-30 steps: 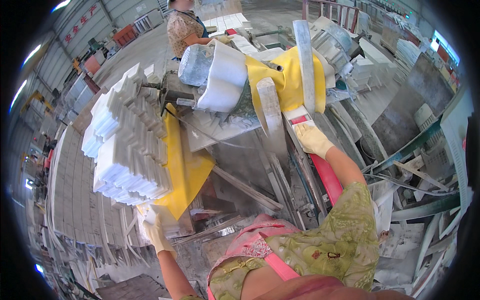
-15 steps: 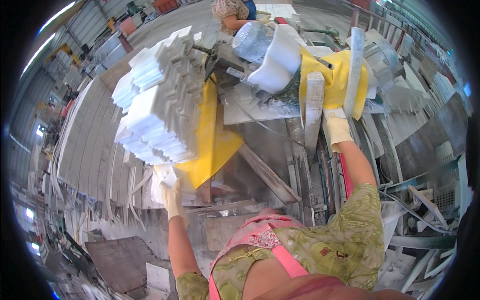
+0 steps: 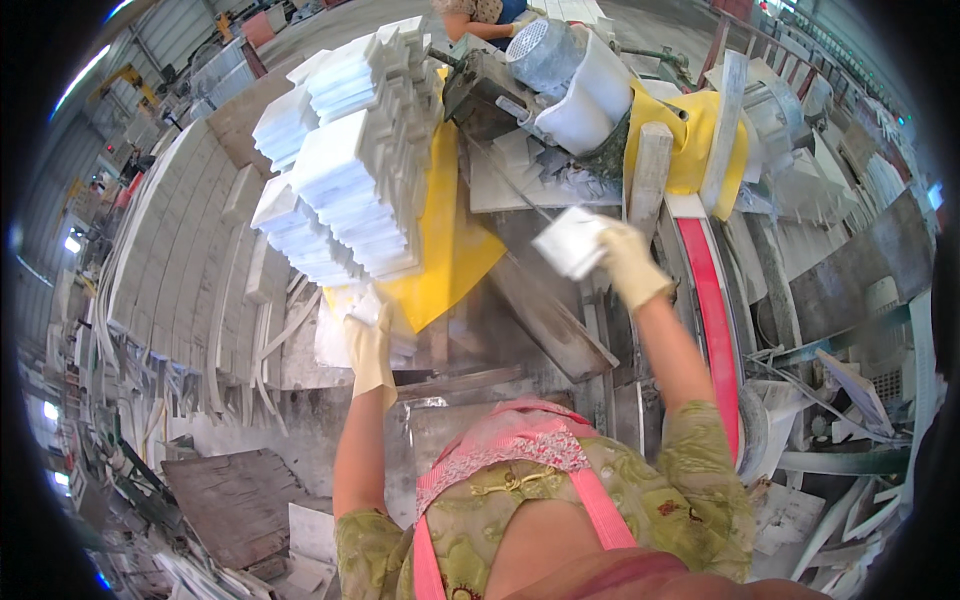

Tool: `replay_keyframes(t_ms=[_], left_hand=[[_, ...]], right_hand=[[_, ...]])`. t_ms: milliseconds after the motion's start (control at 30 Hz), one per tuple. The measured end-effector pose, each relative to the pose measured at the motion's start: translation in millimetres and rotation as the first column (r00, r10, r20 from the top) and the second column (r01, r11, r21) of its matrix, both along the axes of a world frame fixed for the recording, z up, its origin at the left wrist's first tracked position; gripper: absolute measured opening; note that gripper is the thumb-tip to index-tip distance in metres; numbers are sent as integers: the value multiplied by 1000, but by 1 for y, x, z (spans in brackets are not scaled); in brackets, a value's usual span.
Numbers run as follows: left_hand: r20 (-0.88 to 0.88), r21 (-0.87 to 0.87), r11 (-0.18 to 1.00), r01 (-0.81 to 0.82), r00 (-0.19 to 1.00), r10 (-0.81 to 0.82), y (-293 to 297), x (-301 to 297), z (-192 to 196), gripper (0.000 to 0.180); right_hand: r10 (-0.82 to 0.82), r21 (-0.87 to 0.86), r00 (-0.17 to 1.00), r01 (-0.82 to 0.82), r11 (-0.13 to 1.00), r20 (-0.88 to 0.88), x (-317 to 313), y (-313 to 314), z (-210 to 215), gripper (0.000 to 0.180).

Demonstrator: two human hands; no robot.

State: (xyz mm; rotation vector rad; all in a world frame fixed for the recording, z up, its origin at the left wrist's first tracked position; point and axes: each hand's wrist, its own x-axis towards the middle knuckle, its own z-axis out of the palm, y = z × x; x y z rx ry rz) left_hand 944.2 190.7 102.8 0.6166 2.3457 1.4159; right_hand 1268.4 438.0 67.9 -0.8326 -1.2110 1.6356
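1. Stone-cutting workshop, big metal-roofed hall.
2. Stacks of cut white stone strips (image 3: pixel 350 170) on yellow bench (image 3: pixel 455 250).
3. Saw machine w/ motor (image 3: pixel 545 55); offcuts, dust on floor.

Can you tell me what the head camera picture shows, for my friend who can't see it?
A person in pale gloves stands at a stone-cutting machine. Their right hand holds a small white stone piece, and their left hand reaches to a big stack of white stone pieces on a yellow board.

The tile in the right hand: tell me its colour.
White to pale grey. The tile, held in the gloved right hand, shows best in the head view.
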Motion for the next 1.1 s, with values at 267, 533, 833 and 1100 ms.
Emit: replay_keyframes(t_ms=[267, 533, 833, 1100], left_hand=[[42, -199, 971, 133, 991, -127, -4, -28, -10, 68], [-205, -187, 980, 67, 973, -105, -3, -42, -41, 72], [-293, -289, 957, 1, 952, -89, -1, -45, -51, 75], [-213, -185, 983, 7, 976, -47, -3, -40, -53, 66]], right_hand=[[186, -68, 970, -198, 978, -157, -182, -130, -8, 44], [-40, 231, 973, -14, 973, 228, -237, -157, -41, 64], [241, 55, 528, -483, 874, 814, -232, -168, -12, 76], [260, 276, 723, -532, 801, 640, -233, -179, -40, 81]])
